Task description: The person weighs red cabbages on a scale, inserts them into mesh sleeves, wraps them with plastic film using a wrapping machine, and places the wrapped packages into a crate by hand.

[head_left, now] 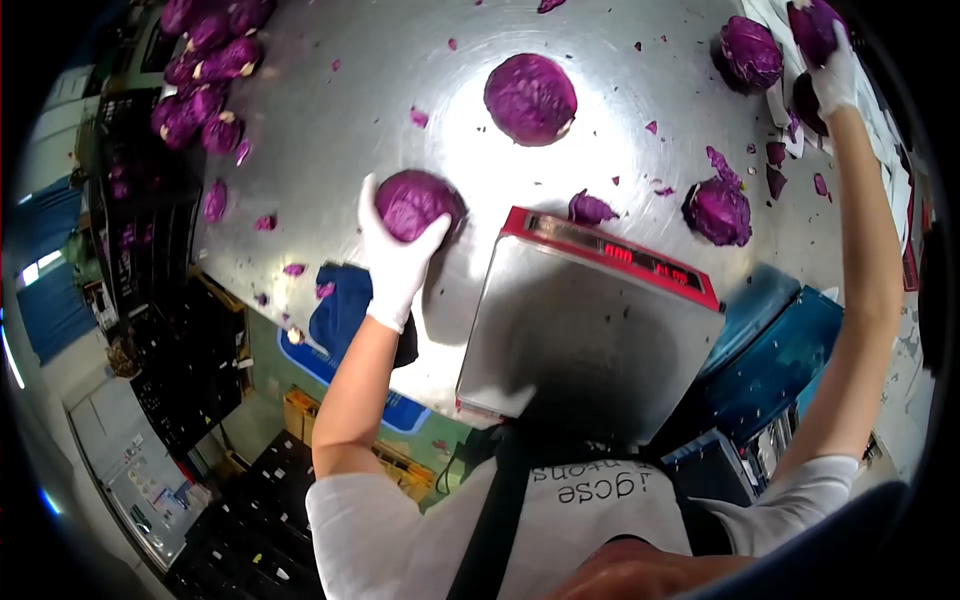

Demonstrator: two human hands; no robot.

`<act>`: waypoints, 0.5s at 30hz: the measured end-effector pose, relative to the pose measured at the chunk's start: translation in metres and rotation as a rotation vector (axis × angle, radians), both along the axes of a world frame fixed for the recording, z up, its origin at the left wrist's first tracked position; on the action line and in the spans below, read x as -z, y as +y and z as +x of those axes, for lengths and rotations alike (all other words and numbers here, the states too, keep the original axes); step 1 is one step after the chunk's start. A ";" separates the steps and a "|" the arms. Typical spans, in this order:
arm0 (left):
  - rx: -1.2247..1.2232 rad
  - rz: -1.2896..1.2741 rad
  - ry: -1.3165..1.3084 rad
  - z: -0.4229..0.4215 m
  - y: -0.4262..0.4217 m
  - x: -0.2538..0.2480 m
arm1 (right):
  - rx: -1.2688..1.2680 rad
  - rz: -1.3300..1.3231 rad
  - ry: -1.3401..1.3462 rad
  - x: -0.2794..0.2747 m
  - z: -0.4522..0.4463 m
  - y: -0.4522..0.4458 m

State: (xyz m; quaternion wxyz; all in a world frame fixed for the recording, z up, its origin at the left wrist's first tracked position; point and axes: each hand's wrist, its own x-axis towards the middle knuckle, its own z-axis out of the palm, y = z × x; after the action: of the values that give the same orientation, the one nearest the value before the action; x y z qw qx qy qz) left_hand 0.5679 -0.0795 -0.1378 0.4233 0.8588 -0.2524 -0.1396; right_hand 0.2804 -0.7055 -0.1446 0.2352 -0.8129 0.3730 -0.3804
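Note:
My left hand [398, 250], in a white glove, is closed around a red cabbage [412, 203] on the metal table, left of the scale. Far out at the upper right, my right hand [836, 78], also gloved, has its fingers on another red cabbage [815, 30], partly cut off by the edge of the view. A weighing scale [600, 330] with a red frame and a lit display stands in front of my body, its plate bare. Beyond it lies a whole red cabbage [530, 98]. One more cabbage [718, 212] with loose leaves sits right of the scale.
Several cabbages [205, 75] are heaped at the table's far left. A cabbage [750, 52] and white cloth [775, 20] lie near my right hand. Leaf scraps dot the metal table [330, 130]. A blue cloth [340, 305] hangs at the near edge; black crates [150, 240] stand left.

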 end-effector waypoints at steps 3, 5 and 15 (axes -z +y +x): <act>-0.002 -0.029 0.137 0.018 0.007 0.001 | 0.006 1.084 -0.872 -0.131 0.014 0.152; -0.052 -0.176 0.356 0.041 0.015 0.014 | -0.103 1.101 -0.763 -0.155 -0.013 0.219; 0.566 -0.319 0.566 -0.082 0.055 -0.126 | 0.117 1.099 -0.358 -0.137 -0.090 0.531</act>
State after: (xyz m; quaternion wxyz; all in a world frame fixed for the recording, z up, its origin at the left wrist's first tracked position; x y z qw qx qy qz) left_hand 0.4863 -0.0248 -0.0117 0.5484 0.6074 -0.3702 -0.4396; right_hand 0.1905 -0.1742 -0.0077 0.6606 -0.4726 0.5147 -0.2746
